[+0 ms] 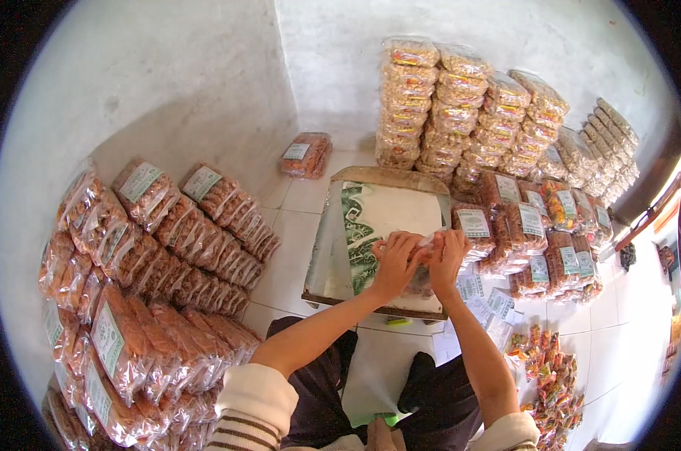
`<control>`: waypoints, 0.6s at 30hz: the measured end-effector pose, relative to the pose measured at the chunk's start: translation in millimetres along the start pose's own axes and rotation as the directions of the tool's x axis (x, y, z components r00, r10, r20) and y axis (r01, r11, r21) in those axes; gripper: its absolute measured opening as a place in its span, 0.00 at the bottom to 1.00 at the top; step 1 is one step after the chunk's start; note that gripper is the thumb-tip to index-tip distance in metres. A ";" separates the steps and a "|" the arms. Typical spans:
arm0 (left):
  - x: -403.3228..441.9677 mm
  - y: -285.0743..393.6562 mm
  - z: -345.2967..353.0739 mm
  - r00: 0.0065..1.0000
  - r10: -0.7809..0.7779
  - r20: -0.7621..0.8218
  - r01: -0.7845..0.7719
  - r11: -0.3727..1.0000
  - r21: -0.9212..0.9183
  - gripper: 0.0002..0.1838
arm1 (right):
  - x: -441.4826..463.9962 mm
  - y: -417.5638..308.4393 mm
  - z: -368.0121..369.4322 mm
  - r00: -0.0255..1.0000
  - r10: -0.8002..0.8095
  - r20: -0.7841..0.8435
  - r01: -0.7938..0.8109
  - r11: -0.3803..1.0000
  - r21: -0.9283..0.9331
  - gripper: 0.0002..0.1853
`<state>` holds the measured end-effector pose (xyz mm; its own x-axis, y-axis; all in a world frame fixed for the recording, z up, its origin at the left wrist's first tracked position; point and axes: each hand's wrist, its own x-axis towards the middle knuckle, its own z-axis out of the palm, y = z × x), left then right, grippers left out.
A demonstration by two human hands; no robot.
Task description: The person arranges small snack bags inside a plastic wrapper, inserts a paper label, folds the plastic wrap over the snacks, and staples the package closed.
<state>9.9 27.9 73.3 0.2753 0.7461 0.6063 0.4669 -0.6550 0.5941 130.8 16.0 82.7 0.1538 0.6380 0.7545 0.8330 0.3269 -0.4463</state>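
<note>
Both hands meet over the right part of a low table (322, 263) with a raised rim. My left hand (395, 261) has its fingers bent and closed at the top of a clear plastic bag (420, 284). Beside it, my right hand (447, 257) pinches the same gathered plastic. The bag has dark brownish contents, mostly hidden behind my hands and wrists. Under them lies a pale sheet with a green-and-white patterned strip (358, 239) on its left side.
Stacks of bagged brown snacks (167, 210) rise at the left. Tall stacks of pale packs (408, 105) stand along the back wall, with more labelled brown packs (498, 218) at the right. Loose labels (498, 303) and small colourful packets (551, 376) lie on the tiled floor.
</note>
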 end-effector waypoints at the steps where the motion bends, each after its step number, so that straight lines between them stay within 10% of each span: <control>1: 0.0 -4.8 3.1 1.000 0.017 -0.016 -0.019 0.996 -0.087 0.13 | 0.6 -1.0 0.1 1.000 0.001 0.001 -0.001 1.000 0.001 0.07; 18: 5.7 -16.0 -2.4 0.986 -0.126 -0.109 0.133 0.989 0.057 0.08 | 18.7 -5.1 3.6 0.999 0.047 0.026 -0.046 0.999 -0.024 0.06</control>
<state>1.9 42.3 68.5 0.1208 0.8051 0.5807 0.5466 -0.5422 0.6381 127.6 28.8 97.4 0.1789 0.6708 0.7198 0.8377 0.2798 -0.4690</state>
